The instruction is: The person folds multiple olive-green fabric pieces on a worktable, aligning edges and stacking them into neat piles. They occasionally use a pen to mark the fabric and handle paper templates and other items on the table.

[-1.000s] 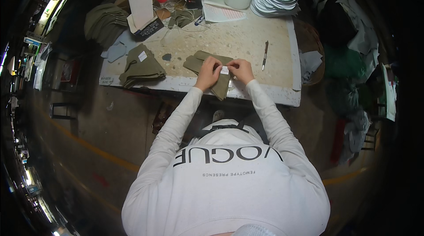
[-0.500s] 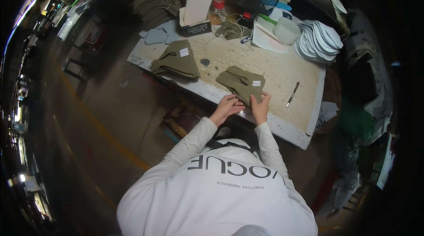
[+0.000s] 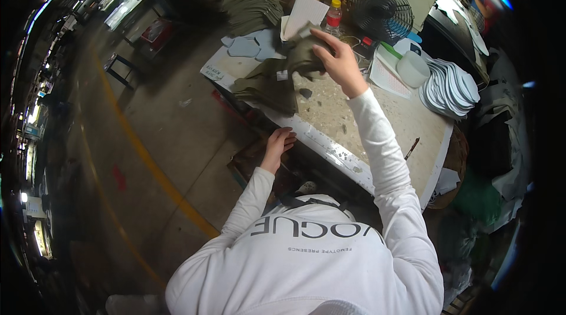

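Observation:
My right hand [image 3: 344, 63] is raised over the far part of the table, its fingers closed on olive-green fabric pieces [image 3: 306, 60]. The held pieces are smeared by motion and hang above another pile of olive fabric pieces [image 3: 266, 92], partly covering the box behind. That lower pile lies at the table's left front edge with a small white label on it. Beside the front edge, my left hand [image 3: 277, 146] hangs empty with its fingers loosely stretched out.
On the table [image 3: 342, 120] lie a pen [image 3: 411, 149] and a dark scrap. Farther back stand a tall olive fabric stack [image 3: 252, 7], grey-blue pieces [image 3: 243, 47], a bottle [image 3: 334, 14] and a black fan [image 3: 380, 10]. White cut pieces [image 3: 449, 88] are piled at right, by a tape roll [image 3: 413, 69].
My right hand has lifted the labelled fabric pieces from the table's front and carried them away and left, over the other pile. My left hand has let go and drawn back. The view has shifted.

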{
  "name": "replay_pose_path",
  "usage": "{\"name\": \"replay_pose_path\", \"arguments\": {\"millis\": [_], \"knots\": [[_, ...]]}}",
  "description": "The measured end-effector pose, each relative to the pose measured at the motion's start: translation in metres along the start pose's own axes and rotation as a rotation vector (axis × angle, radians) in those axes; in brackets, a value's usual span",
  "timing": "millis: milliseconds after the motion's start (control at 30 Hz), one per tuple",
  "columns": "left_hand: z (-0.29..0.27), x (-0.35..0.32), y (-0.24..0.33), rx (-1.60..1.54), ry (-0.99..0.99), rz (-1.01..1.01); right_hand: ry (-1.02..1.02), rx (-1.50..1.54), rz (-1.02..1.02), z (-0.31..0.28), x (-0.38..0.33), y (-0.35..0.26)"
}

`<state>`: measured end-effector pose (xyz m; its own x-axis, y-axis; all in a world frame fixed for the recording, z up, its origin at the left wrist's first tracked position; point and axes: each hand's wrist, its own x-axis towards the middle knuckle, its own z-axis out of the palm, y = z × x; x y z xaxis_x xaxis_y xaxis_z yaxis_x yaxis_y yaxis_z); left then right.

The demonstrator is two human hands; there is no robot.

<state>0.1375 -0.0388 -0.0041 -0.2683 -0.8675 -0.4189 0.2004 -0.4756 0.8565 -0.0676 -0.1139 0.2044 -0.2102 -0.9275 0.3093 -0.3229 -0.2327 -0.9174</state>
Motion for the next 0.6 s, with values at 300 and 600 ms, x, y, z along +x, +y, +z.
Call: {"name": "replay_pose_path", "arguments": {"millis": [300,600], "knots": [[-0.025,0.001,-0.009,-0.061,0.097,0.033,0.061,-0.004,-0.090,0.109,-0.056,0.106],[-0.009,0.068,0.036,-0.410,0.283,0.047,0.070,-0.181,0.344,0.107,-0.047,0.166]]}}
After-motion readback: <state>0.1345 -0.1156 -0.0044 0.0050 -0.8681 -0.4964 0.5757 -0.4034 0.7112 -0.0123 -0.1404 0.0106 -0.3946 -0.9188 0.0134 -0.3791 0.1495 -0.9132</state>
